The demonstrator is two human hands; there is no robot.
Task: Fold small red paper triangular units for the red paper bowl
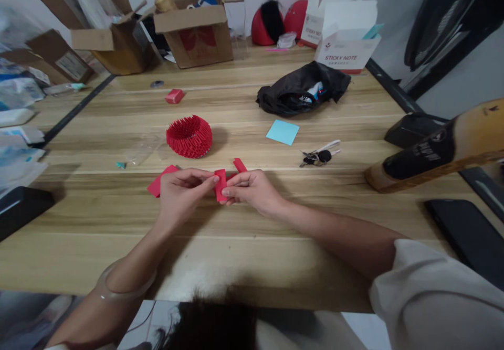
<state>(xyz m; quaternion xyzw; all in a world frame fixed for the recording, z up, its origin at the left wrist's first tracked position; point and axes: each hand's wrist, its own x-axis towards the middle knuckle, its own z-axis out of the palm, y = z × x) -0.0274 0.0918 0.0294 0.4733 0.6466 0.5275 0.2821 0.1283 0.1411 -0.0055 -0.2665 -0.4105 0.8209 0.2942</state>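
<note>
Red paper strip (220,186): upright between the two hands, gripped at its upper left edge and its lower right edge.
Left hand (181,188): thumb and fingers closed on the strip's upper left; a clear bangle (126,291) circles the wrist.
Right hand (255,190): thumb and fingertips pinched together on the strip's lower right.
Narrow red piece (239,165): just beyond the right hand's fingers.
Red paper (157,183): flat on the table (228,255), just left of the left hand and partly hidden by it.
Red bowl (189,142): beyond the left hand, its wall made of many small pointed pieces.
Small red block (174,96): farther out, past the bowl.
Blue scrap (121,165): well left of the left hand.
Light blue paper (282,132): beyond the right hand, a little to its right.
Keys (321,157): right of the right hand and slightly farther away.
Black bag (291,95): beyond the light blue paper, open, something blue and white inside.
Yellow-and-black container (429,153): well right of the right hand, tilted in view.
Phone (468,234): dark-screened, nearer than that container.
Sticky note box (346,51): far beyond the right hand, lid up.
Cardboard box (197,38): far beyond both hands, flaps open.
</note>
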